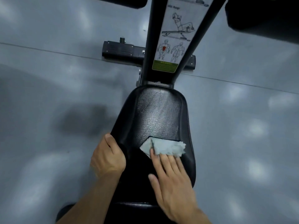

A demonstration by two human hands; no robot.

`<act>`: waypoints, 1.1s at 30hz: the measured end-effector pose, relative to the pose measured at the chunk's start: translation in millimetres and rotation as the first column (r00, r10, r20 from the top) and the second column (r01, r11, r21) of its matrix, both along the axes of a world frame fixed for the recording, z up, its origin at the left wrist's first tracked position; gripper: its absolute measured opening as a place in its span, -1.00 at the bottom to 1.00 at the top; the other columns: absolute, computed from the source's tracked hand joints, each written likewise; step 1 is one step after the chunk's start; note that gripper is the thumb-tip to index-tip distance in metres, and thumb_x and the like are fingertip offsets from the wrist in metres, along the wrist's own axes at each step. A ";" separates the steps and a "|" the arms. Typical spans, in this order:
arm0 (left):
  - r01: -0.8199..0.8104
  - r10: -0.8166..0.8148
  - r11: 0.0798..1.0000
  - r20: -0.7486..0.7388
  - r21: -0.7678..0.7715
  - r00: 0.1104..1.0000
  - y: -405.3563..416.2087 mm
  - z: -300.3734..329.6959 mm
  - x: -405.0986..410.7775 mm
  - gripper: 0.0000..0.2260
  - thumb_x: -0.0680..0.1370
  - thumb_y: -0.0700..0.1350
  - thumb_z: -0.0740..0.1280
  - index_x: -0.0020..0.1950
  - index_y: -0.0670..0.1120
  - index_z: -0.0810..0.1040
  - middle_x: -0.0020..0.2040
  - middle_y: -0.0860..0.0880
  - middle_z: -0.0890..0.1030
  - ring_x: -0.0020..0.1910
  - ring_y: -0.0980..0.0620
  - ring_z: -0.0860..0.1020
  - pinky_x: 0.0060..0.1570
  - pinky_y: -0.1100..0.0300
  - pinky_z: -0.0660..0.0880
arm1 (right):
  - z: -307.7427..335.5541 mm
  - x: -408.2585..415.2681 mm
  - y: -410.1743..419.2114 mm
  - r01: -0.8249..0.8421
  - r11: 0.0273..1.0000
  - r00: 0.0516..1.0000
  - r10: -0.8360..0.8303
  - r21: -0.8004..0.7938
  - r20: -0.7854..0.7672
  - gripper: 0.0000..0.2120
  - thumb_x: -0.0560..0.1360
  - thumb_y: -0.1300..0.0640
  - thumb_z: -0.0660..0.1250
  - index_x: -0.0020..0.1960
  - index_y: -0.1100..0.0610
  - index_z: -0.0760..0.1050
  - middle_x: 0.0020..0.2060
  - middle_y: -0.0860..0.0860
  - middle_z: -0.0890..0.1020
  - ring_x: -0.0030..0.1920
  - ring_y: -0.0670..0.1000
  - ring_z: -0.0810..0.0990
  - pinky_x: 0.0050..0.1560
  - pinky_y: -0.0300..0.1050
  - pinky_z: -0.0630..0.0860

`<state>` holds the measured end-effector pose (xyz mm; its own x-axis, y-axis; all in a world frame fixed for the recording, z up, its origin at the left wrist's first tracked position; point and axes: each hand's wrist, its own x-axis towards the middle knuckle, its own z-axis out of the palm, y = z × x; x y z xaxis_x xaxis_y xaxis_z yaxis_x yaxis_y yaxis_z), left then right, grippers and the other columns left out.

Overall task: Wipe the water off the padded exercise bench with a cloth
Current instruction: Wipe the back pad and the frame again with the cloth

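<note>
— What was the place like?

— A grey floor (48, 159) with pale patches of reflected light and a thin seam running across it. Over it stood the padded bench (158, 113), black and creased, narrow at the far end and widening toward the person. Beyond the pad, two dark frame bars (149, 38) rose away, with an instruction sticker (176, 38) of exercise drawings between them, and a black foot bracket (123, 50) lay on the floor at the frame's base.

— And the cloth?

— A small pale blue cloth (166, 147), crumpled and frayed at its right edge, lay flat on the pad's nearer half, right of centre.

— How were the hands?

— The right hand (171, 180) lay flat on the pad, fingers straight and close together, their tips pressing the cloth's near edge — nothing gripped, thumb spread out to the left. It was somewhat blurred. The left hand (107, 156) held the pad's left edge, fingers curled down over the side out of sight, thumb resting on top along the rim.
</note>
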<state>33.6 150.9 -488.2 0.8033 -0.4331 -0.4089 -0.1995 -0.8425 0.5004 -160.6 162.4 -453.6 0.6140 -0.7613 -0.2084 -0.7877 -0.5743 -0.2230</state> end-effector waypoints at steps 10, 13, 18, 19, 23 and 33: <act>0.031 -0.029 0.999 0.031 -0.036 0.999 0.4 -3.4 -0.1 -0.43 0.59 0.10 -0.16 0.17 -0.11 0.57 0.07 -0.26 0.64 0.02 -0.35 0.55 -0.05 -0.01 0.30 | -4.6 26.9 -50.0 0.250 0.968 0.967 -0.249 -0.034 0.049 -0.36 0.70 -0.10 0.00 0.66 0.18 -0.03 0.66 0.14 -0.07 0.65 0.13 -0.10 0.59 0.16 0.10; 0.034 -0.034 0.999 0.018 -0.037 0.999 1.6 -5.7 1.6 -0.53 0.58 0.06 -0.13 0.06 -0.06 0.54 -0.06 -0.19 0.63 -0.17 -0.21 0.48 -0.11 0.02 0.31 | -5.9 -10.9 28.3 0.076 0.997 0.997 -0.076 -0.002 0.003 -0.36 0.63 -0.09 0.10 0.63 0.19 0.15 0.64 0.15 0.09 0.63 0.17 0.12 0.45 0.19 0.25; 0.029 -0.028 0.999 0.045 -0.039 0.999 1.5 -6.3 1.4 -0.48 0.59 0.12 -0.15 0.04 -0.09 0.55 -0.08 -0.23 0.63 -0.09 -0.33 0.55 -0.11 -0.01 0.33 | -3.8 18.8 -52.5 0.008 1.000 1.000 -0.008 -0.012 0.030 -0.41 0.70 -0.07 0.00 0.67 0.10 0.03 0.66 0.07 0.00 0.65 0.08 -0.04 0.59 0.16 0.05; 0.033 -0.031 0.999 0.053 -0.038 0.998 1.9 -6.5 1.5 -0.48 0.59 0.12 -0.14 0.06 -0.07 0.56 -0.08 -0.23 0.63 -0.08 -0.33 0.56 -0.11 0.01 0.31 | -1.9 37.1 -80.3 0.032 0.999 0.998 -0.031 -0.033 0.047 -0.42 0.71 -0.07 -0.02 0.67 0.10 0.01 0.66 0.07 -0.02 0.65 0.07 -0.09 0.61 0.15 -0.03; 0.049 -0.048 0.998 0.056 -0.026 0.997 2.5 -7.5 3.5 -0.48 0.59 0.13 -0.15 0.09 -0.03 0.56 -0.08 -0.21 0.63 -0.08 -0.32 0.56 -0.12 -0.01 0.33 | -0.4 87.7 -125.3 0.103 0.992 0.993 -0.098 -0.073 0.068 -0.40 0.70 -0.09 -0.03 0.67 0.13 -0.02 0.66 0.10 -0.05 0.65 0.07 -0.16 0.63 0.14 -0.12; 0.063 -0.065 0.998 0.107 0.024 0.992 -0.6 -6.7 0.7 -0.65 0.60 0.04 -0.12 -0.09 -0.01 0.42 -0.26 -0.02 0.44 -0.26 -0.14 0.37 -0.18 0.02 0.29 | -2.5 40.9 -125.7 -0.243 0.965 0.969 0.245 -0.102 0.007 -0.44 0.71 -0.04 0.01 0.67 0.04 0.03 0.66 0.00 0.02 0.65 0.01 -0.05 0.61 0.15 0.02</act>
